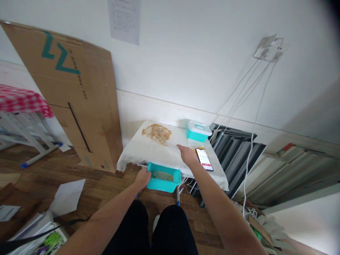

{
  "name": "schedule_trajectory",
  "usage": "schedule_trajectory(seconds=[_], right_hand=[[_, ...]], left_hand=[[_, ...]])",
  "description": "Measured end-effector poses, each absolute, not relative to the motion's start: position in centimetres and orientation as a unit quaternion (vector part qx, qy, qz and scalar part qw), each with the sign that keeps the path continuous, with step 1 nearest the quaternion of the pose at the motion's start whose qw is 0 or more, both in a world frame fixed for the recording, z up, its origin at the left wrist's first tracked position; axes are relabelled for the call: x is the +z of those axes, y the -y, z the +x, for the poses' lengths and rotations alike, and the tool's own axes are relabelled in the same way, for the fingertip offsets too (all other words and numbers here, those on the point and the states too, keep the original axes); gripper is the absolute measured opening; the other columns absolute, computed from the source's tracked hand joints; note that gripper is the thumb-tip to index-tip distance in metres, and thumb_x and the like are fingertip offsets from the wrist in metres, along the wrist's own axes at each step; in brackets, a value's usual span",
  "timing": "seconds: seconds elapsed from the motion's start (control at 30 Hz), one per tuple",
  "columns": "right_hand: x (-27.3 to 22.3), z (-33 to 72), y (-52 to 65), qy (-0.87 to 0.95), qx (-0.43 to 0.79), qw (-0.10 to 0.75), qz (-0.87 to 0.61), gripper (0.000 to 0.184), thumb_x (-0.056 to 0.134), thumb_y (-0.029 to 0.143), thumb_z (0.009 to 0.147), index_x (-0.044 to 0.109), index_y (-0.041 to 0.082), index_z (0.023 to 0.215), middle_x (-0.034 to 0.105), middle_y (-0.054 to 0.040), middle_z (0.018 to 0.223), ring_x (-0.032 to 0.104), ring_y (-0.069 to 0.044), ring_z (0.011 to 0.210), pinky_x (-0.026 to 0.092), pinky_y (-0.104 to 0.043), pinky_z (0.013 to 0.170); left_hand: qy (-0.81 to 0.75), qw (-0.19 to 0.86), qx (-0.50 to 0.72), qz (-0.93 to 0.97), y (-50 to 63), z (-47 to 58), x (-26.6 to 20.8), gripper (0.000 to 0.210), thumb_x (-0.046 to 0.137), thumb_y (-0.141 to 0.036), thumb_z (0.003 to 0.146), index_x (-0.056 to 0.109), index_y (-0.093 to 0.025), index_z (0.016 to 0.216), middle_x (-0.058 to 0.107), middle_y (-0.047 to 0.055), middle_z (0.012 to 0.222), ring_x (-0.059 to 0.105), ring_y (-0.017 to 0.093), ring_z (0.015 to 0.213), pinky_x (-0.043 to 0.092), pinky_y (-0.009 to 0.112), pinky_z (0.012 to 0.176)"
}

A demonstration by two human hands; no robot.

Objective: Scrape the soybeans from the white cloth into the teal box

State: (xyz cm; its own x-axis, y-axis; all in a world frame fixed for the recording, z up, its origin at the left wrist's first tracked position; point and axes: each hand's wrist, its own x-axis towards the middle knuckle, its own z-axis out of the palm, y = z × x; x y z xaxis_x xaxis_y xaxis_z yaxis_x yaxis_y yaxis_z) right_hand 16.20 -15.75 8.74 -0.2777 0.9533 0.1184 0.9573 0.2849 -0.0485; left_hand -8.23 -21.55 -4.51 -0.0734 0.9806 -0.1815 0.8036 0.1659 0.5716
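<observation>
My left hand [143,177] is closed on the left rim of a teal plastic box [162,185], held level at the front edge of a small cloth-covered table [132,152]. Pale, fine grain [162,176] lies inside the box. Over the tabletop, my right hand [187,155] is closed round a thin, see-through tool [172,145] that points left; its exact kind is unclear. Just beyond the tool's tip, yellow-orange kernels [159,132] are spread loosely on the white cloth, mixed with paler grains. A lit phone [204,159] lies right of my right hand.
A second teal box with a white lid [198,131] stands at the table's back right. A tall cardboard box [87,95] leans on the wall at left. White cables [255,124] hang from the wall socket [268,49]; dark metal panels [231,156] stand right of the table.
</observation>
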Motion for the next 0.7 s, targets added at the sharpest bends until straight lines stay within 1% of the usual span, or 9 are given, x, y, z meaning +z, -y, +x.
schedule_trajectory(seconds=[0.07,0.17,0.33,0.53,0.7], right_hand=[[7.7,16.5,15.6,0.812,0.009,0.067,-0.579,0.049,0.033,0.014,0.096,0.052,0.022,0.141,0.063,-0.0088,0.132,0.061,-0.022,0.116,0.044,-0.033,0.100],[6.8,16.5,16.5,0.837,0.028,0.083,-0.541,0.045,0.034,0.020,0.099,0.055,0.022,0.138,0.063,-0.0073,0.132,0.061,-0.023,0.117,0.044,-0.034,0.101],[8.0,16.6,18.7,0.863,0.066,0.105,-0.490,0.041,0.038,0.025,0.098,0.060,0.021,0.132,0.066,-0.0068,0.127,0.061,-0.023,0.116,0.044,-0.033,0.102],[9.4,17.1,20.0,0.854,0.089,0.154,-0.488,0.041,0.040,0.024,0.097,0.060,0.017,0.132,0.067,-0.0090,0.125,0.063,-0.022,0.114,0.044,-0.033,0.102],[8.9,17.3,21.1,0.841,0.092,0.158,-0.509,0.040,0.040,0.024,0.096,0.061,0.016,0.130,0.067,-0.0098,0.126,0.061,-0.023,0.116,0.043,-0.034,0.102]], left_hand=[[-0.721,0.271,0.180,0.612,21.6,-8.2,-4.5,0.020,0.041,-0.014,0.082,0.058,-0.013,0.092,0.068,0.017,0.105,0.064,0.022,0.097,0.041,0.028,0.078],[-0.721,0.271,0.191,0.609,21.8,-8.2,-4.6,0.019,0.042,-0.014,0.082,0.058,-0.014,0.092,0.069,0.015,0.105,0.064,0.022,0.098,0.041,0.027,0.078],[-0.715,0.281,0.218,0.602,21.9,-8.2,-4.8,0.019,0.042,-0.014,0.081,0.059,-0.014,0.090,0.069,0.016,0.104,0.064,0.023,0.100,0.042,0.028,0.080],[-0.719,0.284,0.207,0.599,22.0,-8.1,-4.6,0.019,0.043,-0.016,0.081,0.060,-0.013,0.090,0.069,0.017,0.106,0.064,0.023,0.102,0.042,0.028,0.081],[-0.722,0.280,0.199,0.600,22.4,-8.0,-4.5,0.021,0.042,-0.016,0.080,0.060,-0.013,0.092,0.069,0.017,0.107,0.064,0.023,0.101,0.043,0.029,0.080]])
